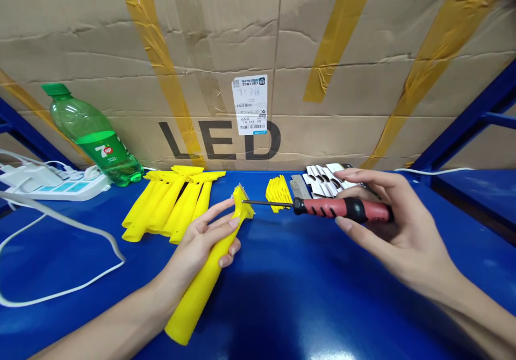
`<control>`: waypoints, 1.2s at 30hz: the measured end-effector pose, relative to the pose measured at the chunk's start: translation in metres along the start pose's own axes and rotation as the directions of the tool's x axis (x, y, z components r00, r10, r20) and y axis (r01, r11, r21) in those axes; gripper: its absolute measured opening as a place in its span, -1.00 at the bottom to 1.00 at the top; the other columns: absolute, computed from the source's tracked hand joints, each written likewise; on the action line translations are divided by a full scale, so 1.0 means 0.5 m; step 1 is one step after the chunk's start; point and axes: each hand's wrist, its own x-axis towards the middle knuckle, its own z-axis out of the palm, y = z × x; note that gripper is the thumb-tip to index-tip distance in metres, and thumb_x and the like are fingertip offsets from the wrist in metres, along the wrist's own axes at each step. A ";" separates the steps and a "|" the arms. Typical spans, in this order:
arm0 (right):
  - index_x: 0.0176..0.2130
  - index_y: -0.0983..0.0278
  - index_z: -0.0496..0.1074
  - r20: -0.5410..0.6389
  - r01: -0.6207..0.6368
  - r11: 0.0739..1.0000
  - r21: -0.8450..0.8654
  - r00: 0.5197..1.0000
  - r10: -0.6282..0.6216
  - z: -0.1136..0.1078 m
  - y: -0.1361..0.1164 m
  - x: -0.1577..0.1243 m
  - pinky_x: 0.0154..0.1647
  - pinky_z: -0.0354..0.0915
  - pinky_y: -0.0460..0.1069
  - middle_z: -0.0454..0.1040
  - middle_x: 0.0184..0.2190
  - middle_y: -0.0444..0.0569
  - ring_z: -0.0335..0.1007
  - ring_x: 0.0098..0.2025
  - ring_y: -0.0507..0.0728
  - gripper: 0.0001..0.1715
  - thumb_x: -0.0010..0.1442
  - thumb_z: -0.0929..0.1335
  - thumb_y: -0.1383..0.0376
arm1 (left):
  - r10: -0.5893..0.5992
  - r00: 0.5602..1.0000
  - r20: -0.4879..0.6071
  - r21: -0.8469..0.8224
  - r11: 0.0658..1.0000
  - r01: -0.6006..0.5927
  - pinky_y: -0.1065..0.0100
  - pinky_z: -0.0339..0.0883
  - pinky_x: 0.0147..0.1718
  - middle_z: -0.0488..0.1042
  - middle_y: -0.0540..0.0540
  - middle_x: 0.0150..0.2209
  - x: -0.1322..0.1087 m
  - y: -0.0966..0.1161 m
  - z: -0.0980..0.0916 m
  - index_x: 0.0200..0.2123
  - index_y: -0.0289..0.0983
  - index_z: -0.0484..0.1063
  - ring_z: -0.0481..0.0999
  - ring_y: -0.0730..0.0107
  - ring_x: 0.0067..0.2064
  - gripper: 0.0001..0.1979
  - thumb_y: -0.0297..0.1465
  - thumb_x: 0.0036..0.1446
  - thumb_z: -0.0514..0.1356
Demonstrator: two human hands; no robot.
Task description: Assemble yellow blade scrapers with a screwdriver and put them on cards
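Before the worktop's back edge (252, 177), left hand (201, 242) clasps a scraper (208, 270), fingers curled; right hand (409, 234), fingers spread, holds a screwdriver (322, 208) — tilted, it might slip.

A blue tabletop (322, 290) bears yellow handles (163, 205), small yellow pieces (278, 192), a green bottle (99, 142) and a power strip (76, 188).

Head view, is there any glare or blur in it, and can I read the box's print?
In the head view, the blue table shows pale glare and a darker patch near its lower middle; the tape glints at that view's upper left; in the head view, the screwdriver looks fairly sharp, and the LED letters read clearly, but the smallest print on the label does not.
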 end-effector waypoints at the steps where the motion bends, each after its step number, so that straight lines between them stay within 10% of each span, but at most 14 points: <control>1: 0.08 0.07 0.34 0.005 -0.001 1.000 0.005 1.000 0.001 -0.001 0.000 -0.001 -0.31 0.53 0.06 0.41 0.15 0.06 0.52 -0.23 0.17 -0.57 0.24 0.44 0.19 | -0.001 1.000 -0.003 -0.006 1.000 0.001 0.51 0.08 -0.70 0.45 0.05 -0.49 0.000 -0.001 0.000 0.36 -0.27 0.11 0.36 0.52 -0.66 -0.07 -0.43 -0.03 0.46; 6: 0.09 0.04 0.33 0.043 -0.109 0.994 0.027 0.993 0.108 -0.007 0.001 0.004 -0.49 0.49 0.01 0.42 0.13 0.05 0.50 -0.39 0.09 -0.63 0.31 0.39 0.15 | -0.016 1.000 0.000 -0.004 1.000 0.016 0.52 0.07 -0.70 0.45 0.04 -0.52 0.005 -0.009 -0.004 0.37 -0.26 0.11 0.36 0.52 -0.66 -0.09 -0.41 0.00 0.45; 10: -0.01 0.07 0.41 0.075 0.050 0.999 -0.018 0.996 -0.048 -0.011 0.003 0.011 -0.02 0.48 0.13 0.40 0.16 0.02 0.39 0.15 0.30 -0.62 0.18 0.48 0.24 | 0.027 1.000 0.014 -0.014 1.000 -0.027 0.53 0.03 -0.71 0.43 0.05 -0.57 0.008 -0.006 -0.008 0.38 -0.25 0.10 0.35 0.49 -0.66 -0.03 -0.38 -0.04 0.47; 20: -0.20 0.12 0.50 0.135 0.409 0.856 -0.315 0.913 -0.386 -0.013 0.005 0.007 -0.05 0.41 0.16 0.43 -0.04 0.03 0.44 0.00 0.25 -0.77 0.21 0.40 0.45 | -0.014 1.000 -0.019 0.003 1.000 0.014 0.54 0.07 -0.72 0.46 0.02 -0.56 0.002 0.012 0.006 0.37 -0.32 0.08 0.35 0.48 -0.65 -0.02 -0.45 -0.07 0.47; 25: 0.01 0.13 0.39 0.131 0.028 0.987 -0.158 0.991 -0.008 -0.003 0.002 0.002 -0.58 0.42 -0.01 0.51 -0.29 0.00 0.51 -0.44 0.14 -0.70 0.30 0.39 0.15 | 0.009 1.000 -0.015 0.005 1.000 -0.009 0.54 0.07 -0.72 0.50 -0.02 -0.51 0.004 0.007 -0.001 0.37 -0.29 0.06 0.32 0.53 -0.66 -0.04 -0.44 -0.03 0.45; 28: 0.04 0.13 0.31 0.106 -0.277 0.961 -0.012 0.955 0.276 -0.003 -0.001 0.003 -0.80 0.17 -0.10 0.41 -0.54 -0.18 0.25 -0.75 0.01 -0.63 0.38 0.27 -0.02 | 0.024 1.000 -0.012 0.016 1.000 -0.024 0.54 0.09 -0.71 0.50 -0.01 -0.50 0.005 0.004 -0.005 0.35 -0.26 0.11 0.33 0.54 -0.65 -0.12 -0.42 0.01 0.43; 33: 0.06 0.08 0.36 0.277 -0.196 0.971 0.138 0.949 0.152 -0.019 -0.004 0.015 -0.26 0.52 -0.01 0.55 -0.20 -0.04 0.57 -0.30 0.12 -0.57 0.24 0.45 0.08 | 0.033 0.999 -0.022 0.035 0.999 -0.032 0.55 0.08 -0.72 0.44 0.03 -0.58 0.006 0.002 -0.006 0.38 -0.27 0.06 0.31 0.52 -0.67 -0.14 -0.44 0.08 0.37; 36: -0.08 0.19 0.41 0.253 -0.249 0.963 0.100 0.943 0.217 -0.022 -0.002 0.018 -0.58 0.38 -0.08 0.46 -0.52 -0.14 0.41 -0.61 0.03 -0.70 0.38 0.31 0.03 | 0.039 0.999 -0.007 0.052 0.998 -0.039 0.54 0.09 -0.71 0.43 0.04 -0.60 0.002 0.003 -0.002 0.37 -0.29 0.07 0.27 0.55 -0.69 -0.16 -0.42 0.09 0.38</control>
